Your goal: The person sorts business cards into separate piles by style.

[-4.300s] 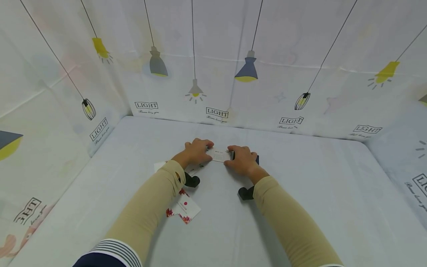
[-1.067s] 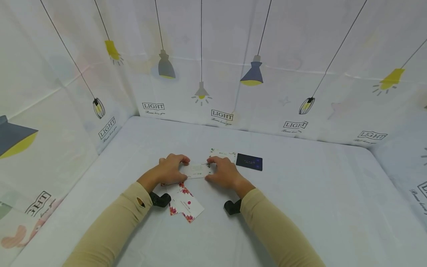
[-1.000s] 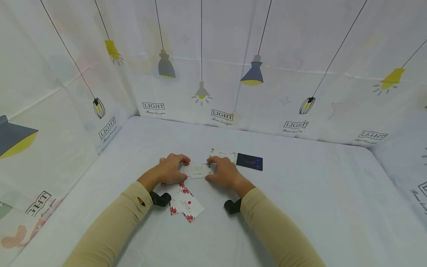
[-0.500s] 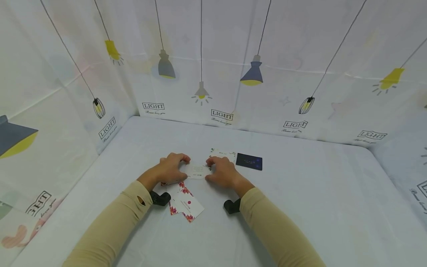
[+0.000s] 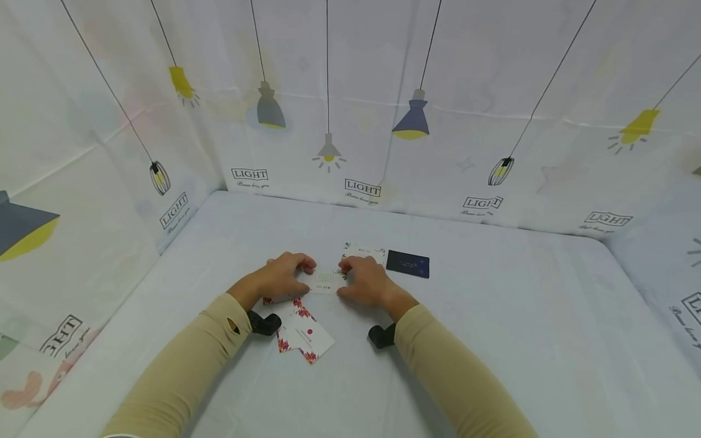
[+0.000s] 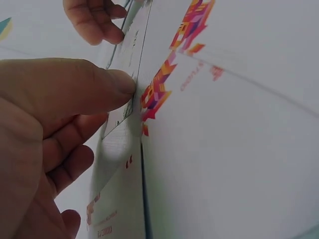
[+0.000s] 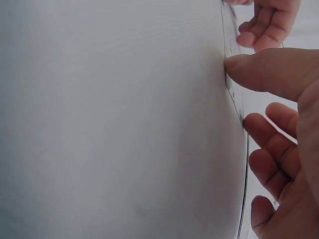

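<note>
A small white business card (image 5: pixel 324 283) with printed text and dark sprigs lies between my two hands in the head view. My left hand (image 5: pixel 279 277) holds its left end, thumb on the near edge and fingertips at the far edge. At the right end, my right hand (image 5: pixel 369 283) holds it the same way. Close up in the left wrist view, the left thumb (image 6: pixel 107 89) presses the card's edge beside cards with red-orange print. From the right wrist view, the right thumb (image 7: pixel 254 72) touches the near edge, and a fingertip meets the card's corner.
Behind the right hand lies a leaf-printed white card (image 5: pixel 364 250), with a dark blue card (image 5: pixel 408 264) beside it. Several red-cornered white cards (image 5: pixel 313 342) overlap in front of the left hand. A white cloth (image 5: pixel 493 340) covers the table; a lamp-printed curtain (image 5: pixel 361 146) stands behind.
Both hands were farther back and right, on a white card next to the dark one; they have moved nearer and left, onto another card. Over the last second they barely move.
</note>
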A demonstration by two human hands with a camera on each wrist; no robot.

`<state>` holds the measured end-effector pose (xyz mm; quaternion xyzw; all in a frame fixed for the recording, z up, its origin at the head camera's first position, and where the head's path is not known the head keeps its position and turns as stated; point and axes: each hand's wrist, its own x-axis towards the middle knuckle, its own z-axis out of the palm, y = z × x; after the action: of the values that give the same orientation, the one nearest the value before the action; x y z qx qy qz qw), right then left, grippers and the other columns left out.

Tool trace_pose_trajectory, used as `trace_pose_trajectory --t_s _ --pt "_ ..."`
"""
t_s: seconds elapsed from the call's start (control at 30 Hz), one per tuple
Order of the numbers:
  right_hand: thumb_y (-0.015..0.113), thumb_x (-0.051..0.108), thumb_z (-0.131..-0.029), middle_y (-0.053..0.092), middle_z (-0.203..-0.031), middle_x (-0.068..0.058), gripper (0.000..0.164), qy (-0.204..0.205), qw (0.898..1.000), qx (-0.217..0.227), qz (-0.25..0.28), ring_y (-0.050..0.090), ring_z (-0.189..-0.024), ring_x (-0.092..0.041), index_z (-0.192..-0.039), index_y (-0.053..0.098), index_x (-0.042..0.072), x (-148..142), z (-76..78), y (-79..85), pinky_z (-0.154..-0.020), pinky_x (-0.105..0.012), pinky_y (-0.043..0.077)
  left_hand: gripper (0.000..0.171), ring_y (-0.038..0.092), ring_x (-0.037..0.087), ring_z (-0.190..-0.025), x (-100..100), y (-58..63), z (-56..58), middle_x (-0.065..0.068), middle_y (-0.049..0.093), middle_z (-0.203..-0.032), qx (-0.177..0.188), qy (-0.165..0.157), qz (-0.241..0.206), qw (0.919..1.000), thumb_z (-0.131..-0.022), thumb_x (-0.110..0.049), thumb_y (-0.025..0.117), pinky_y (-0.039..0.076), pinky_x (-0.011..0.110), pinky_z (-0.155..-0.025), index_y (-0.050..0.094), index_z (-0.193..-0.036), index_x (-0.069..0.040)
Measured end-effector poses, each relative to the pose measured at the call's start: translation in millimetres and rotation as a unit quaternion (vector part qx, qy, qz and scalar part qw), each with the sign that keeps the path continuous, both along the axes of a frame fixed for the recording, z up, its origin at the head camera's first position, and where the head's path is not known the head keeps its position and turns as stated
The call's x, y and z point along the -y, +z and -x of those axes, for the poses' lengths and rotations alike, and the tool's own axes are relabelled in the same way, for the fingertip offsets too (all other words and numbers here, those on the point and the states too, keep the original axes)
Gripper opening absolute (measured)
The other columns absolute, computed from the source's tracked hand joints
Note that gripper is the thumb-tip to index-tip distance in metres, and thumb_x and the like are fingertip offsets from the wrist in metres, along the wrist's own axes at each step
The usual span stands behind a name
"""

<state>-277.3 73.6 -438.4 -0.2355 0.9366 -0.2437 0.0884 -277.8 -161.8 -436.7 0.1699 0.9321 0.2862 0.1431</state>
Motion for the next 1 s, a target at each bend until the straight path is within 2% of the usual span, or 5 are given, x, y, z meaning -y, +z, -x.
trace_pose_trajectory --t_s 0.17,0.37,0.8,1.0 --pt "0.077 0.025 -0.086 0.063 -0.120 -0.003 0.052 0.001 1.000 0.006 -0.012 0.052 -0.112 -0.026 -0.130 0.059 0.006 0.4 2.4 1.5 -0.101 -0.043 0.039 0.051 0.047 0.025 -0.123 -1.2 1.7 -0.1 0.002 0.059 -0.131 -0.004 0.013 0.034 0.9993 -0.083 -0.023 0.079 0.031 0.053 -0.099 0.060 -0.130 -0.014" --pt "0.077 0.026 -0.085 0.063 -0.120 -0.004 0.053 0.001 1.000 0.007 -0.026 0.053 -0.112 -0.026 -0.131 0.059 0.006 1.2 3.4 3.3 -0.102 -0.042 0.039 0.052 0.046 0.026 -0.121 -1.6 5.6 -0.3 0.003 0.058 -0.130 -0.001 0.021 0.058 0.9981 -0.083 -0.024 0.079 0.031 0.053 -0.099 0.059 -0.130 -0.015" --pt "0.078 0.029 -0.085 0.064 -0.117 -0.002 0.053 0.016 0.999 0.002 -0.036 0.056 -0.107 -0.023 -0.130 0.059 0.008 1.8 4.7 5.7 -0.101 -0.042 0.041 0.051 0.046 0.026 -0.124 1.9 3.1 3.1 0.002 0.060 -0.130 0.000 0.016 0.043 0.9990 -0.083 -0.026 0.082 0.029 0.053 -0.102 0.062 -0.128 -0.015" --pt "0.077 0.023 -0.084 0.064 -0.108 -0.001 0.048 0.022 1.000 0.008 -0.011 0.056 -0.101 -0.022 -0.126 0.060 0.007 -0.6 3.1 3.4 -0.097 -0.040 0.043 0.051 0.047 0.025 -0.124 1.3 3.0 0.9 0.002 0.060 -0.129 -0.010 -0.006 0.040 0.9991 -0.083 -0.026 0.081 0.029 0.054 -0.102 0.061 -0.128 -0.013"
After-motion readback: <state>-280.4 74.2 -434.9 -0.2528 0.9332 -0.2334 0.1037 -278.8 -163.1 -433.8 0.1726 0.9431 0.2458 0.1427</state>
